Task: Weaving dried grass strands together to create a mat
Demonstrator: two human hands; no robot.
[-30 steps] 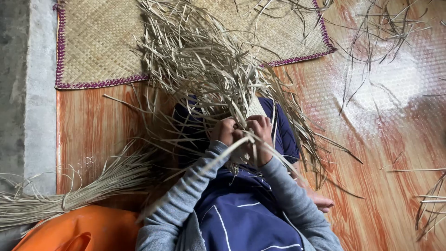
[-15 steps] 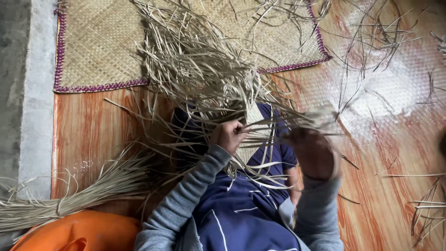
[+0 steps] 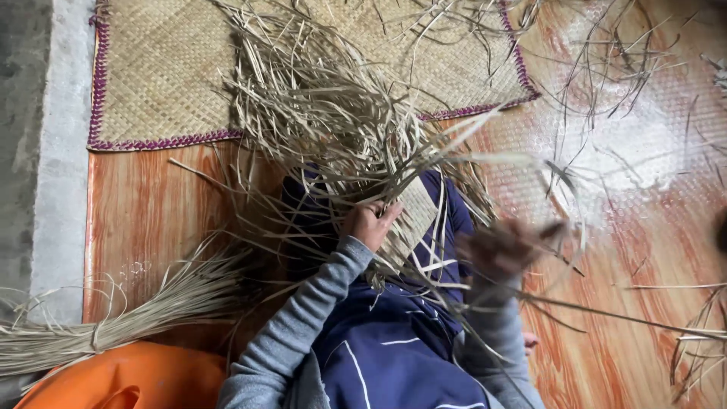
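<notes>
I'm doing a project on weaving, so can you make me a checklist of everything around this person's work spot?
Surface: orange wood-pattern floor, glossy on the right.
Job's things: a small woven panel on the lap, loose straw strips fanning up from it.
Clutter: a tied straw bundle; stray strips on the floor; an orange object.
Hands: left hand presses the panel; right hand is blurred, pulling a strip.
Cables: nothing seen.
Surroundings: a finished mat with purple edging; grey concrete at left.
</notes>
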